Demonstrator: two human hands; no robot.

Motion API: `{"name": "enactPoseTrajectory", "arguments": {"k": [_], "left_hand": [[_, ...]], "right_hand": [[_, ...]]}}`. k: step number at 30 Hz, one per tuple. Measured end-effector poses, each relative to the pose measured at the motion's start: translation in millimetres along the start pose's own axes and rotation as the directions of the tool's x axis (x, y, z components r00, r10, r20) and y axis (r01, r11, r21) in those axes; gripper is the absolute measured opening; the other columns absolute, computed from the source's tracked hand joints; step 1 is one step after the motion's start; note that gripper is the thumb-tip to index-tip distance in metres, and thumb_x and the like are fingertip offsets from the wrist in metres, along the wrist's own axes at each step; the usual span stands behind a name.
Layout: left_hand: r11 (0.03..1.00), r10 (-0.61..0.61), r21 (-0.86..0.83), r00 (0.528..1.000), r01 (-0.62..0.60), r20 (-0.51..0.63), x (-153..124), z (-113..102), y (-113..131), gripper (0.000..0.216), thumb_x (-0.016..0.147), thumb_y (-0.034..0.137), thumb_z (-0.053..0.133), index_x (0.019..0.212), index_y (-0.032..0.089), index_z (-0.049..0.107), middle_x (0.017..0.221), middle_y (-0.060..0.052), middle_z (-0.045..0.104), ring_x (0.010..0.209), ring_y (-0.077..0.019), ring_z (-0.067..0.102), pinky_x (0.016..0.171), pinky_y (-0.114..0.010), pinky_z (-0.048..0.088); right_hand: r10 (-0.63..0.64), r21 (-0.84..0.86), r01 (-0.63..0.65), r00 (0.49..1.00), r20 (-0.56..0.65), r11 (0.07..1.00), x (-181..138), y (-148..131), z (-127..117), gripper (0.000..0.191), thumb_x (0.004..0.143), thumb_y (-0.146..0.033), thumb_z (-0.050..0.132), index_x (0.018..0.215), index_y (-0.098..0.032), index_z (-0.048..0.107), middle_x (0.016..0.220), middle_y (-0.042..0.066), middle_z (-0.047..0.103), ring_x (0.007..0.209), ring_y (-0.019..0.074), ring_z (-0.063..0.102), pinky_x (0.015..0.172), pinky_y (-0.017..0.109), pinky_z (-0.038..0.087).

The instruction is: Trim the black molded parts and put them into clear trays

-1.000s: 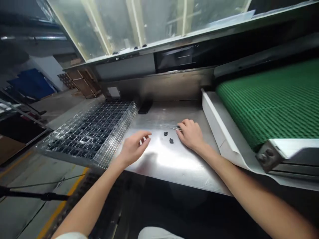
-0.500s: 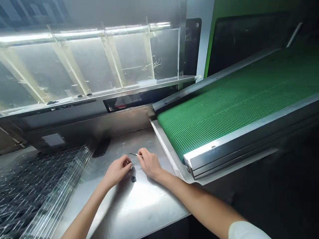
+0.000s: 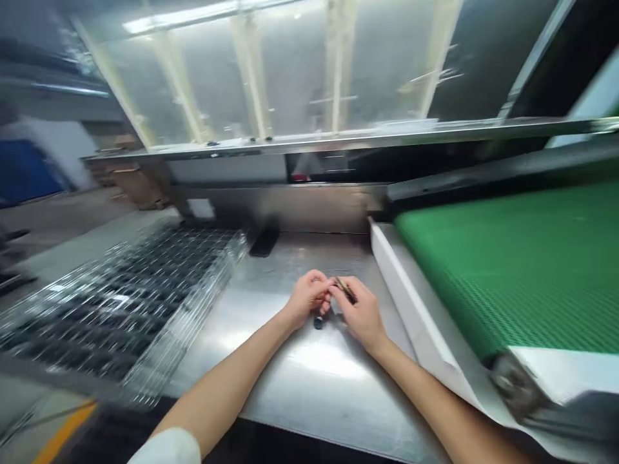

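Note:
Over the metal table, my left hand point(image 3: 309, 298) is closed in a pinch; a small black part showed at its fingertips a moment ago, and now the fingers mostly hide it. My right hand point(image 3: 362, 314) is closed around a slim pointed tool point(image 3: 346, 290), dark and brassy, whose exact kind is blurred. Its tip end meets the left fingertips, and the two hands touch or nearly touch. Another small round black part point(image 3: 318, 322) lies on the metal table point(image 3: 290, 380) just below the left hand.
On the left, clear trays point(image 3: 184, 322) hold rows of black parts. A black phone-like slab point(image 3: 264, 242) lies near the back. A green conveyor belt point(image 3: 512, 258) with a white side guard point(image 3: 411, 303) runs along the right. Above the back stands a lit shelf edge point(image 3: 309, 143).
My view has swung left, so everything sits further right. The hands, apart before, have come together, and the tool's tip has moved to the left fingertips.

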State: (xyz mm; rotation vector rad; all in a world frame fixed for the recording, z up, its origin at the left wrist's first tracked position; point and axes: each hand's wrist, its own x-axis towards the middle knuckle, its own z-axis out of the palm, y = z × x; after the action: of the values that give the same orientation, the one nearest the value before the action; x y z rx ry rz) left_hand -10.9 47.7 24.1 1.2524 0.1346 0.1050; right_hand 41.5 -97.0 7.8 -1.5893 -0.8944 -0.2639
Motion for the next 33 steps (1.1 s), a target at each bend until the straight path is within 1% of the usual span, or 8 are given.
{"name": "enactPoseTrajectory", "arguments": {"k": [5,9,12,17,20,25,30,33], "left_hand": [[0.998,0.002,-0.070,0.993,0.006,0.116,1,-12,1,0.067,0.066,0.057,0.088,0.107,0.019,0.050,0.066,-0.001,0.066,0.049,-0.0167,0.062,0.046,-0.026,0.053],[0.993,0.016,-0.119,0.975,0.010,0.220,6,-17,-3,0.060,0.067,0.055,0.086,0.100,0.019,0.050,0.069,-0.004,0.068,0.055,-0.0206,0.068,0.051,-0.029,0.057],[0.981,0.017,-0.189,0.958,0.039,0.288,10,-22,-7,0.056,0.071,0.053,0.084,0.100,0.019,0.050,0.073,-0.006,0.069,0.061,-0.0239,0.072,0.055,-0.031,0.058],[0.961,-0.031,-0.244,0.932,0.127,0.362,12,-26,-7,0.043,0.075,0.035,0.083,0.102,0.017,0.054,0.079,-0.010,0.072,0.070,-0.0276,0.075,0.066,-0.040,0.062],[0.952,-0.074,-0.253,0.929,0.174,0.362,10,-25,-4,0.035,0.080,0.025,0.079,0.105,0.015,0.056,0.083,-0.011,0.072,0.075,-0.0281,0.076,0.073,-0.044,0.063],[0.962,-0.080,-0.219,0.935,0.163,0.346,6,-25,-2,0.041,0.087,0.021,0.073,0.124,0.011,0.061,0.086,-0.011,0.071,0.077,-0.0246,0.075,0.075,-0.039,0.063],[0.978,-0.089,-0.165,0.968,0.131,0.236,5,-20,-8,0.048,0.091,0.025,0.074,0.133,0.010,0.058,0.084,-0.008,0.069,0.070,-0.0200,0.072,0.073,-0.036,0.062],[0.985,-0.078,-0.139,0.980,0.104,0.182,2,-14,-7,0.041,0.093,0.024,0.072,0.130,0.011,0.060,0.081,-0.007,0.068,0.069,-0.0187,0.071,0.072,-0.034,0.060]], "right_hand": [[0.081,-0.029,-0.081,0.996,-0.025,0.996,2,7,3,0.029,0.097,-0.049,0.065,0.093,-0.021,0.075,0.089,0.004,0.071,0.080,0.0206,0.064,0.076,0.030,0.048],[0.175,-0.066,-0.182,0.980,-0.093,0.981,3,9,2,0.035,0.087,-0.057,0.069,0.095,-0.023,0.076,0.089,0.005,0.073,0.076,0.0224,0.065,0.069,0.032,0.050],[0.212,-0.107,-0.227,0.968,-0.136,0.968,6,7,1,0.037,0.079,-0.059,0.071,0.091,-0.025,0.077,0.091,0.008,0.074,0.075,0.0267,0.066,0.067,0.038,0.051],[0.277,-0.111,-0.299,0.944,-0.180,0.948,9,-7,2,0.038,0.072,-0.063,0.072,0.091,-0.030,0.076,0.083,0.010,0.071,0.072,0.0318,0.065,0.062,0.044,0.050],[0.335,-0.085,-0.353,0.926,-0.173,0.932,9,-16,4,0.039,0.070,-0.065,0.072,0.091,-0.033,0.076,0.074,0.010,0.066,0.067,0.0309,0.063,0.057,0.043,0.048],[0.371,-0.146,-0.394,0.914,-0.164,0.907,10,-14,4,0.044,0.066,-0.067,0.067,0.090,-0.032,0.076,0.067,0.009,0.062,0.060,0.0291,0.057,0.056,0.043,0.045],[0.318,-0.202,-0.349,0.933,-0.171,0.915,8,-5,3,0.048,0.070,-0.067,0.067,0.096,-0.027,0.077,0.079,0.008,0.068,0.065,0.0279,0.059,0.061,0.042,0.045],[0.278,-0.206,-0.316,0.941,-0.194,0.926,8,-3,2,0.045,0.072,-0.066,0.069,0.095,-0.028,0.077,0.084,0.009,0.070,0.069,0.0282,0.060,0.060,0.041,0.044]]}}
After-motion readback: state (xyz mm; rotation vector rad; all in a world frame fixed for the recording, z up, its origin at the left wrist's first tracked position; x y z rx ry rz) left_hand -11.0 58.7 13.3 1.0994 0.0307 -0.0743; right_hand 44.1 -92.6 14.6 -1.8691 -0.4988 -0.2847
